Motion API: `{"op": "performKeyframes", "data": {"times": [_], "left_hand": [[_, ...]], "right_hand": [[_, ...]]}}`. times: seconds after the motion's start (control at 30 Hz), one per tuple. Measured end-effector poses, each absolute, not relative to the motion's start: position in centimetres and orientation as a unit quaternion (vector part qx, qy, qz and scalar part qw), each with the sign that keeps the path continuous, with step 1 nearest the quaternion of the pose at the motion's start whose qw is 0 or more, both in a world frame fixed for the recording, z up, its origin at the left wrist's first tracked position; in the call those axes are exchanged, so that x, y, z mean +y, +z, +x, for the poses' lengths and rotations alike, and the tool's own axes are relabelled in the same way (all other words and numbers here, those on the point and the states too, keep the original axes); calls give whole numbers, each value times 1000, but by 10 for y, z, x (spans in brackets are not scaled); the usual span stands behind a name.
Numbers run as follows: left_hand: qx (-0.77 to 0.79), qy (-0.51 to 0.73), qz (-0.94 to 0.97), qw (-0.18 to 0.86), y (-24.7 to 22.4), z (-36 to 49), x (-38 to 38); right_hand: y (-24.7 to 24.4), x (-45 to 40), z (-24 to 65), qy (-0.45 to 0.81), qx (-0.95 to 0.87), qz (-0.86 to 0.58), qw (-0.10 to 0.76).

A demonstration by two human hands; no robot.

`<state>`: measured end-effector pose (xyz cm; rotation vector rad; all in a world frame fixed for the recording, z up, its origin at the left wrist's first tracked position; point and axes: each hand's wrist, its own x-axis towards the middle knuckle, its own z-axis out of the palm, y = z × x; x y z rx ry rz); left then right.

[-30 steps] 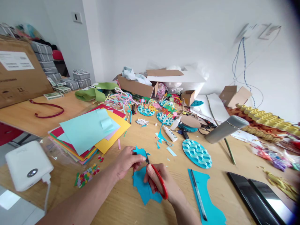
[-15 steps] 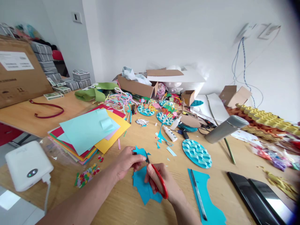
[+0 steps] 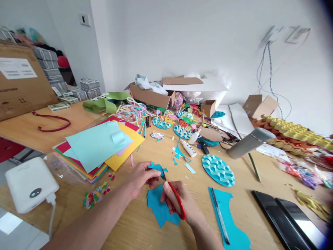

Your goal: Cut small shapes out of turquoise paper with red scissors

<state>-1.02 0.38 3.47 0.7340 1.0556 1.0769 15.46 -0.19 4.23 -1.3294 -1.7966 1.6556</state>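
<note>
Between the thumb and fingers of my left hand (image 3: 143, 178) is a small blue paper piece (image 3: 155, 166) with pointed edges. My right hand (image 3: 178, 201) grips red-handled scissors (image 3: 179, 201), whose dark blades reach up to the right side of that piece. Beneath my hands, blue paper shapes with jagged edges (image 3: 160, 215) lie on the wooden table (image 3: 130, 229). To the right of them, a pen (image 3: 220, 217) rests on a larger blue paper sheet (image 3: 234, 227) with a curved cut edge.
Coloured paper sheets (image 3: 91, 146) are stacked at the left, near a white power bank (image 3: 31, 184). A wavy-patterned blue oval (image 3: 218, 170), a glue bottle (image 3: 189, 148) and a grey flask (image 3: 249, 143) stand or lie beyond my right hand. Two black phones (image 3: 278, 218) lie at the right.
The fingers of my left hand have shifted slightly on the small blue piece. My right hand and the scissors look almost unmoved.
</note>
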Motion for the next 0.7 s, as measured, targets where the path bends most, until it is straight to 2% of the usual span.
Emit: {"op": "performKeyframes", "data": {"times": [0.47, 0.7], "left_hand": [[458, 546, 306, 631, 34, -11, 6], [442, 503, 328, 667, 36, -10, 4]], "right_hand": [[45, -3, 156, 595, -631, -468, 171], [44, -2, 156, 609, -607, -467, 209]]}}
